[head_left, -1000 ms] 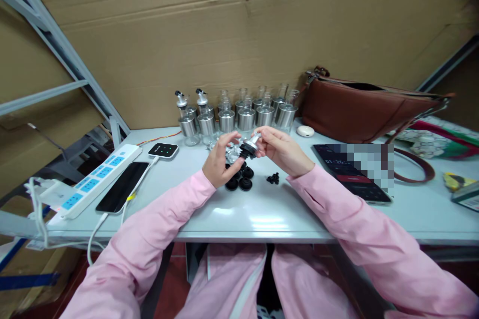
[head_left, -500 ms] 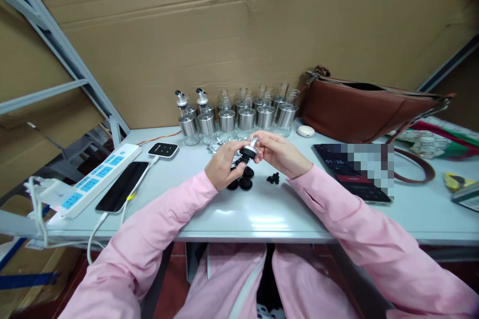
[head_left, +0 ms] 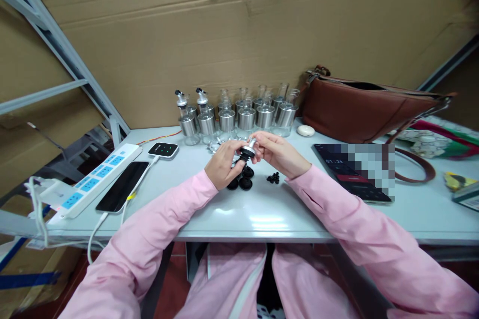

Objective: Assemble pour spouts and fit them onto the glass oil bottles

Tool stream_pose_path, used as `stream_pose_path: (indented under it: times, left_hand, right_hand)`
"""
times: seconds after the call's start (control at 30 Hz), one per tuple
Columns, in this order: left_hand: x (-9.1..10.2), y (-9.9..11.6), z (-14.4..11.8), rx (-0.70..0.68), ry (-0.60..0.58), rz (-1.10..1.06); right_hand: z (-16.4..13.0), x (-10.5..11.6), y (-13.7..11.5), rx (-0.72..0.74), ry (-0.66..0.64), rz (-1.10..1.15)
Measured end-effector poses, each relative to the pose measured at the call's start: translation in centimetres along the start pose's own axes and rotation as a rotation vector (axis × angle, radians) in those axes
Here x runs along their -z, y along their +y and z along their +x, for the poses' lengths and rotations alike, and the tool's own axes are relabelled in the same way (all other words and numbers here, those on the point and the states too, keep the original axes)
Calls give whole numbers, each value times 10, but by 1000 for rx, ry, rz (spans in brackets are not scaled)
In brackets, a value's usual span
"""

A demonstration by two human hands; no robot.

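Above the middle of the table, my left hand [head_left: 223, 163] grips a bottle pourer [head_left: 247, 152] by its black ribbed stopper. The pourer has a silver top and leans to the right. My right hand [head_left: 280, 154] is closed on the silver spout end, and its fingertips hide the tip. Beneath my left hand lie several round black stoppers [head_left: 245, 184]. A small heap of black caps [head_left: 273, 178] sits under my right wrist. Silver spout pieces [head_left: 215, 146] lie behind my left hand, partly covered by it.
Several glass bottles with steel sleeves [head_left: 246, 119] stand at the back; two at the left carry pourers [head_left: 202, 97]. Left are a power strip [head_left: 101, 179], a phone [head_left: 121, 186] and a small device [head_left: 163, 150]. Right are a white case [head_left: 306, 131], a tablet [head_left: 337, 164] and a brown bag [head_left: 348, 109].
The pourer has shifted very slightly left and down between my fingers. Both hands keep their hold and stay almost in the same place.
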State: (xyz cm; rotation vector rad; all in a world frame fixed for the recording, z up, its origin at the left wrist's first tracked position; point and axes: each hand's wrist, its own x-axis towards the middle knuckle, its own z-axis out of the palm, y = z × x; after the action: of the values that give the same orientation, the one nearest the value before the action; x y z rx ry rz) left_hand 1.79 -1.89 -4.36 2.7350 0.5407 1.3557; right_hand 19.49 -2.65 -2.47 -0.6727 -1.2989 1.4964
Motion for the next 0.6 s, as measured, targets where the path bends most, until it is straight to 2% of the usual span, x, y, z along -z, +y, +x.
stream_pose_path:
  times: [0.27, 0.47, 0.6]
  left_hand:
    - [2, -3, 0, -3, 10, 4]
    - [2, -11, -1, 87, -41, 141]
    - [-1, -12, -2, 89, -77, 177]
  right_hand:
    - [0, -4, 0, 17, -24, -68]
    - [-1, -6, 5, 218, 47, -465]
    - [-3, -6, 6, 248, 38, -642]
